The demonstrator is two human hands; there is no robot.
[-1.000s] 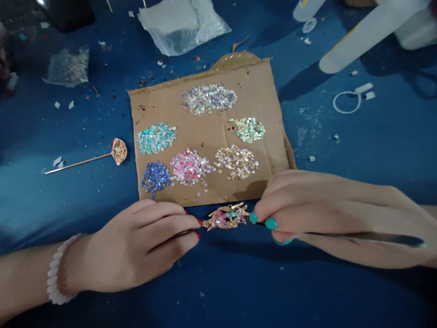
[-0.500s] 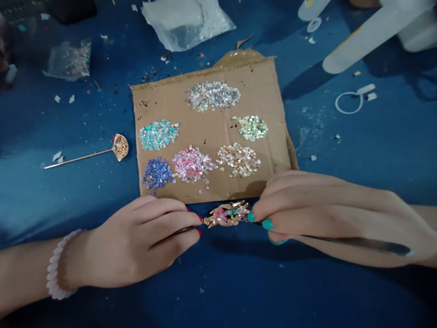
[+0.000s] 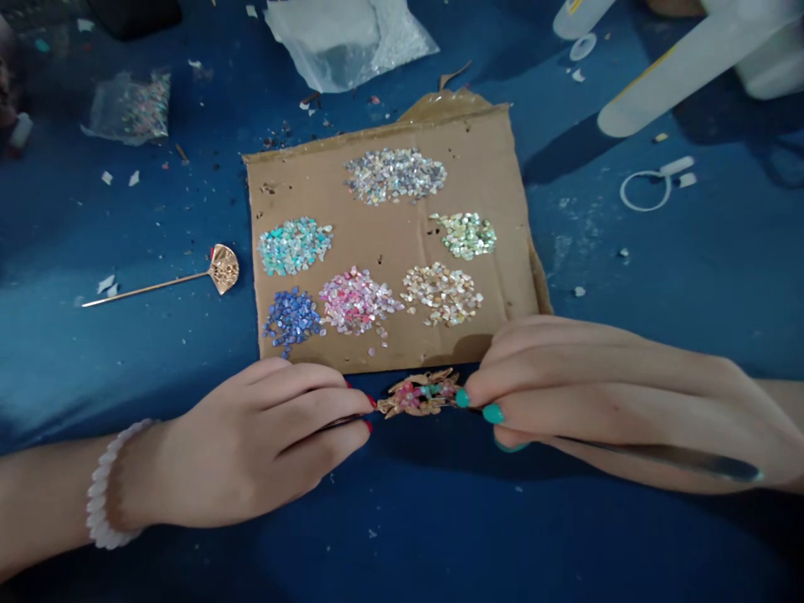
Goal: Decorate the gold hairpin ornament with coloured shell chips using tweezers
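Between my two hands is a gold hair ornament point(image 3: 418, 395) with pink flowers and small turquoise pieces. My left hand point(image 3: 251, 444), with a pale bead bracelet point(image 3: 106, 486) at the wrist, pinches its left end; a thin dark stem runs back between the fingers. At the ornament's right end are the closed fingertips of my right hand point(image 3: 584, 389). A pair of metal tweezers point(image 3: 703, 459) lies along the underside of that hand, mostly hidden, and their tips cannot be made out. The ornament is held just in front of a cardboard sheet point(image 3: 389, 243).
On the cardboard lie several piles of chips, among them blue chips point(image 3: 292, 318), pink chips point(image 3: 357, 300) and green chips point(image 3: 470, 235). A gold fan-shaped hairpin point(image 3: 224, 269) rests at left. Plastic bags point(image 3: 352, 42), a white bottle point(image 3: 678, 75) and a white ring point(image 3: 646, 191) are farther back.
The gold ornament has turned slightly between my fingertips. Both hands keep their grip and hardly move; the whole view has shifted a little.
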